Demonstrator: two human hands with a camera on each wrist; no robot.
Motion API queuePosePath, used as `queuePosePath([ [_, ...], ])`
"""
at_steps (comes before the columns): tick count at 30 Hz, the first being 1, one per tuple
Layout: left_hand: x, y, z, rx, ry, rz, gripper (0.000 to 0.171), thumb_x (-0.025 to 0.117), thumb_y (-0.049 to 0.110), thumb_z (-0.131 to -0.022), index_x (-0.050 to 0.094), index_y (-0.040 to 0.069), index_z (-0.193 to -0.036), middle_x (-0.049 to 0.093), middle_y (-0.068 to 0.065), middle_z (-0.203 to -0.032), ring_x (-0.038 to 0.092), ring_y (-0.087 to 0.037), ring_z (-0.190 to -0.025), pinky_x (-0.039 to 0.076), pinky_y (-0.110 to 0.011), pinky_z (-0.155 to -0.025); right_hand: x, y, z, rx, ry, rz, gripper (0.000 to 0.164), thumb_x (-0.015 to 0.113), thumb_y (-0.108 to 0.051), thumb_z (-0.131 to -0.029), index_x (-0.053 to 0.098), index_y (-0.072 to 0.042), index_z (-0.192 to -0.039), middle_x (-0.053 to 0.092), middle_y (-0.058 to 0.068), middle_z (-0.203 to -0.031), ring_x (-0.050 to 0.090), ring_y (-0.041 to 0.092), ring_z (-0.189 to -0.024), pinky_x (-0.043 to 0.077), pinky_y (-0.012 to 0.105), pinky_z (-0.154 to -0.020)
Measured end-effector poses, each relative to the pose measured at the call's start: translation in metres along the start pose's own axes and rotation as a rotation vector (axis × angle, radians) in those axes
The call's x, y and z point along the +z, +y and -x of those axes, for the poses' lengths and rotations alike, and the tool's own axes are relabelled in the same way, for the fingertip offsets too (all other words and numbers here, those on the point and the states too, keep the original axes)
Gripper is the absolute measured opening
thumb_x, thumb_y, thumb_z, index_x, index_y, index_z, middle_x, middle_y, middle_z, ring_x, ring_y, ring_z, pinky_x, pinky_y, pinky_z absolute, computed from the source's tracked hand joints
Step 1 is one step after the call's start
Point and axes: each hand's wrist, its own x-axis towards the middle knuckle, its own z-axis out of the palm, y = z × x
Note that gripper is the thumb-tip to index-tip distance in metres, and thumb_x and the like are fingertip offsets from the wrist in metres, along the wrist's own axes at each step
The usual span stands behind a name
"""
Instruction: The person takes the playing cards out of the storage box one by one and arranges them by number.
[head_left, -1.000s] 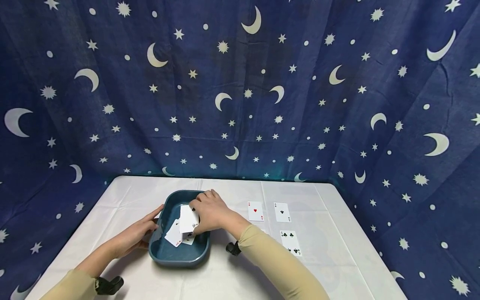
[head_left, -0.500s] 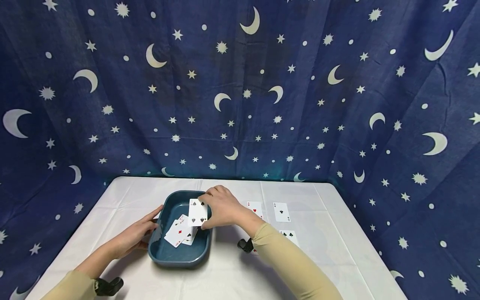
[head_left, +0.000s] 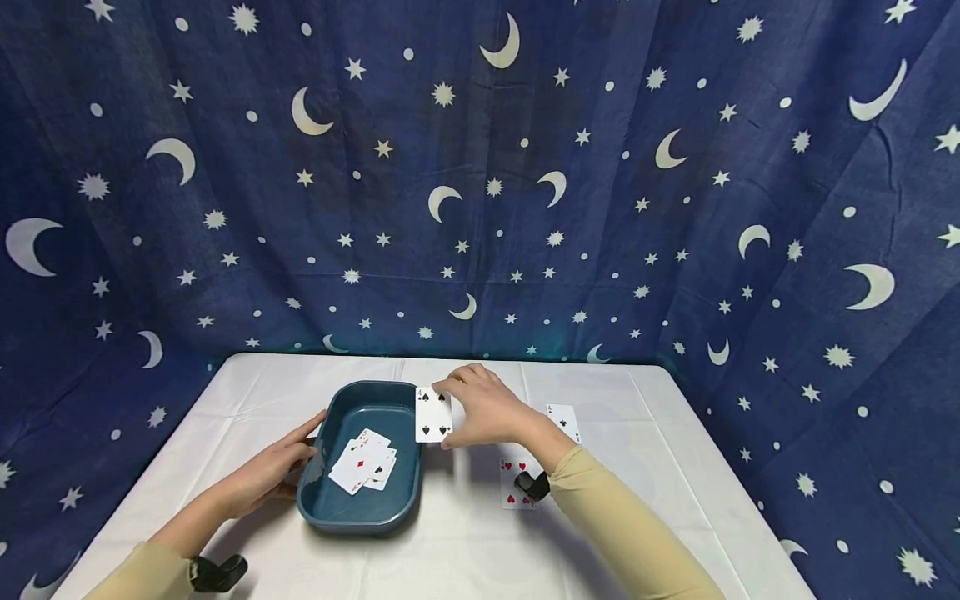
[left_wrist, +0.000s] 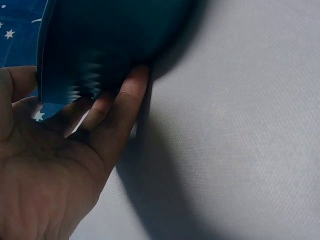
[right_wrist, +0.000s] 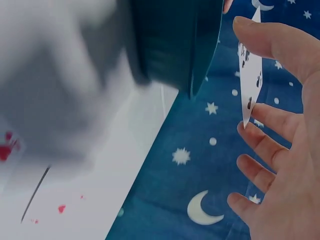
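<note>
My right hand (head_left: 486, 408) pinches a four of spades playing card (head_left: 432, 415) between thumb and fingertips, just past the right rim of a dark blue tub (head_left: 360, 518). In the right wrist view the card (right_wrist: 251, 75) shows nearly edge-on, with the lower fingers spread off it. My left hand (head_left: 272, 468) rests its fairly straight fingers against the tub's outer left wall; the left wrist view shows the fingertips (left_wrist: 136, 80) on that wall. Inside the tub lies a loose, overlapping pile of several cards (head_left: 360, 463), an ace of diamonds on top.
On the white-covered table (head_left: 450, 558) right of the tub lie a four of hearts (head_left: 512, 492), partly behind the right wrist camera, and an ace of clubs (head_left: 563, 421). My right arm hides other cards. A blue star-and-moon curtain (head_left: 480, 250) hangs around the table.
The right hand has carried the four of spades from over the pile rightward past the tub's rim. The pile's ace of diamonds is now uncovered. The left hand has stayed in place.
</note>
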Motion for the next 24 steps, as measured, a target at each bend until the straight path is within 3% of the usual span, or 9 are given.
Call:
queuePosePath([
  [4, 0.001, 0.001, 0.001, 0.003, -0.002, 0.002, 0.068, 0.042, 0.018, -0.107, 0.010, 0.025, -0.166, 0.034, -0.029, -0.147, 0.050, -0.038, -0.124, 0.056, -0.052, -0.083, -0.005, 0.013, 0.013, 0.025, -0.007, -0.011, 0.089, 0.085, -0.052, -0.069, 0.054, -0.026, -0.148, 0.051, -0.003, -0.137, 0.036, 0.018, -0.135, 0.030, 0.043, -0.113],
  [10, 0.001, 0.002, 0.003, 0.018, -0.011, 0.003, 0.069, 0.044, 0.019, -0.106, 0.010, 0.024, -0.167, 0.025, -0.031, -0.155, 0.048, -0.040, -0.128, 0.056, -0.052, -0.084, -0.006, 0.032, 0.031, 0.047, 0.001, -0.043, 0.089, 0.086, -0.051, -0.069, 0.054, -0.026, -0.148, 0.051, -0.003, -0.138, 0.037, 0.019, -0.135, 0.031, 0.045, -0.112],
  [19, 0.001, 0.001, 0.002, 0.013, -0.013, 0.017, 0.069, 0.043, 0.019, -0.106, 0.010, 0.024, -0.167, 0.034, -0.030, -0.148, 0.050, -0.037, -0.123, 0.056, -0.051, -0.082, -0.003, 0.059, 0.065, 0.084, 0.000, -0.070, 0.089, 0.087, -0.047, -0.069, 0.054, -0.026, -0.148, 0.049, -0.001, -0.140, 0.036, 0.022, -0.136, 0.030, 0.047, -0.112],
  [24, -0.001, -0.001, 0.001, 0.013, -0.020, 0.012, 0.070, 0.043, 0.020, -0.106, 0.009, 0.024, -0.167, 0.045, -0.027, -0.131, 0.053, -0.034, -0.116, 0.056, -0.050, -0.081, -0.001, 0.076, 0.088, 0.134, -0.010, -0.093, 0.088, 0.087, -0.043, -0.069, 0.053, -0.027, -0.149, 0.048, 0.000, -0.141, 0.035, 0.023, -0.136, 0.032, 0.050, -0.110],
])
